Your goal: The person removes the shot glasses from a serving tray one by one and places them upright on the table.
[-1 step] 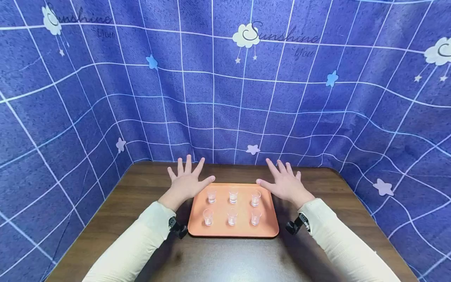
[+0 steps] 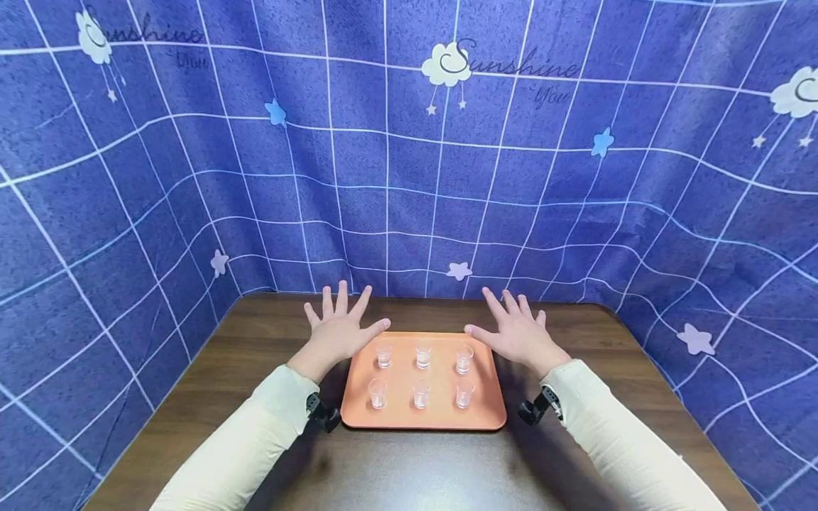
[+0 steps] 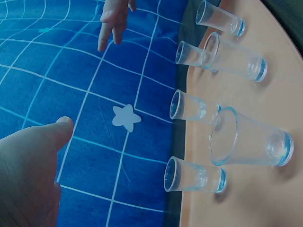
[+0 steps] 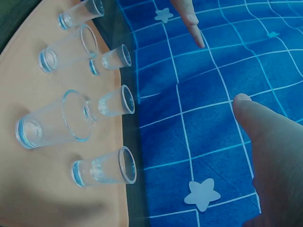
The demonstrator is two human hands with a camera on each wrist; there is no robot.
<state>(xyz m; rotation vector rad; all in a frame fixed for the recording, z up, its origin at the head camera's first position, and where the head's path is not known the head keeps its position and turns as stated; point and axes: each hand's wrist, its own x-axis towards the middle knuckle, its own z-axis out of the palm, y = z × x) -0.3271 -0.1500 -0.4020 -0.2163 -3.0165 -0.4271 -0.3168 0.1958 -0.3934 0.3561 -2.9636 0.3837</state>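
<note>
From where I stand, the left hand (image 2: 336, 335) and right hand (image 2: 520, 336) are both spread, gripping nothing, near the far corners of an orange, round-cornered rectangular tray (image 2: 441, 420) on a brown wood-grain table (image 2: 265, 330). Six clear, tapered, glass-like cups (image 2: 378, 392) stand upright on it, in two rows of three. For steadiness, any cup is best pinched lightly, low down

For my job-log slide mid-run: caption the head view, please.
Left hand and right hand, both spread, either side of an orange tray bearing six clear cups in two rows.
</note>
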